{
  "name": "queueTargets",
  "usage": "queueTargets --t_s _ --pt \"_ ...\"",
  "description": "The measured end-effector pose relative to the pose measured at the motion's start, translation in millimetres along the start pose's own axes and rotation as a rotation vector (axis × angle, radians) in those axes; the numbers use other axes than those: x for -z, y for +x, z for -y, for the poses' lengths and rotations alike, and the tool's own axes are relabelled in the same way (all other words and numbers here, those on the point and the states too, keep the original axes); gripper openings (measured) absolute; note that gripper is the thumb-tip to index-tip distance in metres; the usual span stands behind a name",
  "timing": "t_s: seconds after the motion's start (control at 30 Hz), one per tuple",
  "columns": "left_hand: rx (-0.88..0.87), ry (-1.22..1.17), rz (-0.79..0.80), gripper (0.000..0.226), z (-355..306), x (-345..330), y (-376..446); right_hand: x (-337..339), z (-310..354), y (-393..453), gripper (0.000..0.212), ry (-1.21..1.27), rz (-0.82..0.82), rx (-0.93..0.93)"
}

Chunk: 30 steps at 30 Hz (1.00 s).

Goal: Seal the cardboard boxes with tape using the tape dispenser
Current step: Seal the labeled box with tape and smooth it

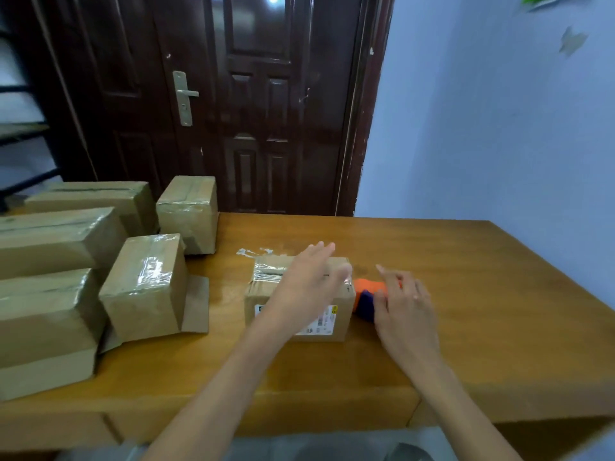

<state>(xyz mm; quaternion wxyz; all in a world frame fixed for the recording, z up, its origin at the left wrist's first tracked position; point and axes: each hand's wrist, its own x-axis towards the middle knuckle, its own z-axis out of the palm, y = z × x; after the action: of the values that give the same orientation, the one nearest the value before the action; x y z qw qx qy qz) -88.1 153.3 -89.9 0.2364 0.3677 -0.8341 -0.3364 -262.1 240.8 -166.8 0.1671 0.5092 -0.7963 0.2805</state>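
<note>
The small labelled box (299, 314) at the middle of the wooden table (466, 294) already carries clear tape across its top, and your left hand (309, 281) lies flat on it with fingers straight, gripping nothing. Just beside the box's right end, your right hand (404, 301) rests on the orange and purple tape dispenser (366, 299), fingers lightly bent over it; whether it truly grips I cannot tell. The five boxes (146, 287) stacked at your left all look taped, so this one seems the last.
</note>
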Motion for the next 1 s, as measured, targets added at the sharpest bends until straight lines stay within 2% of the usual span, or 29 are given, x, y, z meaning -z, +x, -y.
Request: queueTargets --t_s 0.03,0.07,0.13,0.17,0.23,0.33,0.37,0.47,0.6,0.67,0.8,0.9,1.0 --pt "0.016 -0.163 -0.092 0.056 0.1 10.8 0.3 9.6 7.4 8.3 0.045 0.096 -0.014 -0.061" --pt "0.016 -0.225 -0.214 0.049 1.6 22.4 1.1 18.7 16.4 17.4 0.046 0.198 0.0 -0.119" --pt "0.043 -0.223 -0.416 0.042 10.9 44.9 1.1 31.0 36.4 33.3 0.053 0.393 0.137 -0.216" --pt "0.091 -0.226 -0.463 0.042 16.6 54.0 -0.2 34.1 45.7 40.1 0.06 0.451 0.231 -0.239" --pt "0.251 -0.264 -0.458 0.053 29.7 64.0 -3.8 35.0 59.9 50.1 0.083 0.418 0.385 -0.254" --pt "0.459 -0.395 -0.29 0.08 44.5 57.8 -7.0 27.8 76.6 60.5 0.113 0.268 0.571 -0.305" --pt "0.485 -0.457 -0.242 0.081 48.3 51.8 -7.1 25.0 82.7 62.7 0.118 0.212 0.591 -0.309" --pt "0.504 -0.62 -0.188 0.061 53.4 33.9 -5.1 15.9 99.6 65.9 0.126 0.09 0.585 -0.305" --pt "0.497 -0.638 -0.252 0.054 57.9 23.3 -0.5 4.4 102.2 58.7 0.115 0.107 0.496 -0.348" --pt "0.495 -0.573 -0.271 0.052 62.7 20.7 2.9 2.4 101.4 56.5 0.107 0.143 0.454 -0.336" --pt "0.453 -0.364 -0.335 0.032 66.3 18.5 6.9 2.6 96.2 58.2 0.087 0.217 0.429 -0.315" --pt "0.449 -0.431 -0.334 0.028 67.7 16.4 5.6 -1.4 79.8 58.4 0.073 0.382 0.392 -0.341" --pt "0.496 -0.68 -0.312 0.019 67.2 19.6 2.7 2.4 68.0 54.9 0.056 0.64 0.378 -0.434"
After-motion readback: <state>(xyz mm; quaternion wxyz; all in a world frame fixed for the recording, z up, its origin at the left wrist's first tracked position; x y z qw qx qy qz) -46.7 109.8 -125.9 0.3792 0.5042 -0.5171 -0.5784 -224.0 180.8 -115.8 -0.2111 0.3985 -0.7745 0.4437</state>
